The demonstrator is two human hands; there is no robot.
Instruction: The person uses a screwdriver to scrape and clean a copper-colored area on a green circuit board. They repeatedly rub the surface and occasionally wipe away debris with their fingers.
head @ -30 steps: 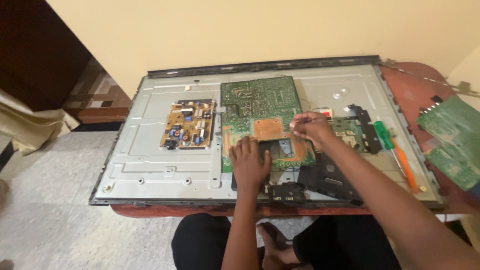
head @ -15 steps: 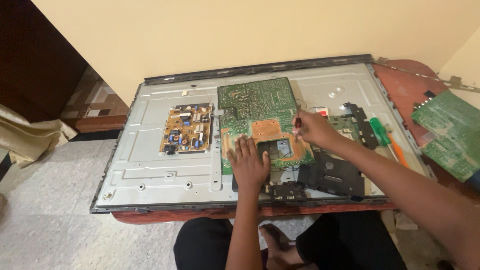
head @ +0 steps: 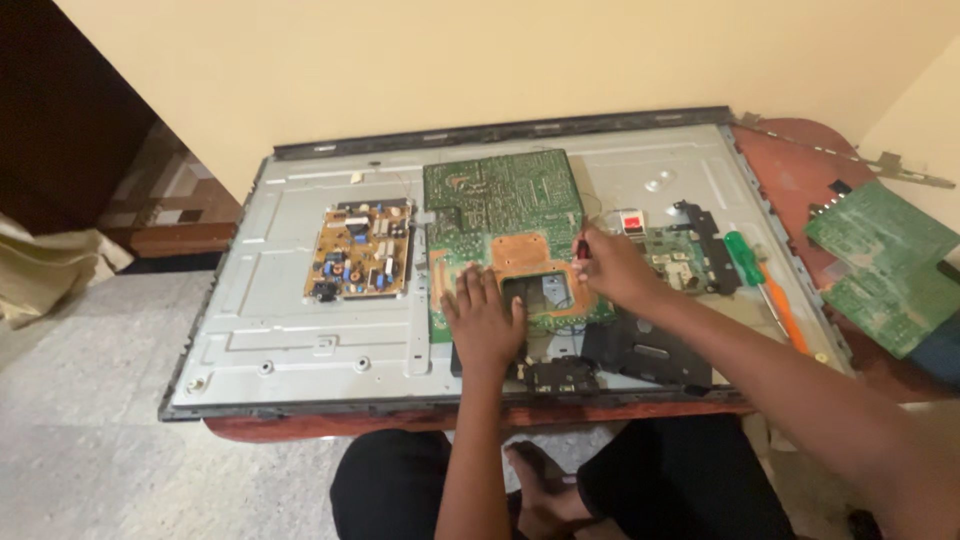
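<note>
On the metal back panel (head: 290, 330) I see the green board (head: 505, 215) lying flat, long axis running away from me. My left hand (head: 483, 322) presses its near edge, fingers spread; my right hand (head: 612, 268) pinches a red-tipped probe (head: 583, 247) at its right edge.

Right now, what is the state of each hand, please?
Left hand: open, lying flat on the green circuit board, holding nothing.
Right hand: fingers closed on a thin red-tipped tool at the board.
</note>
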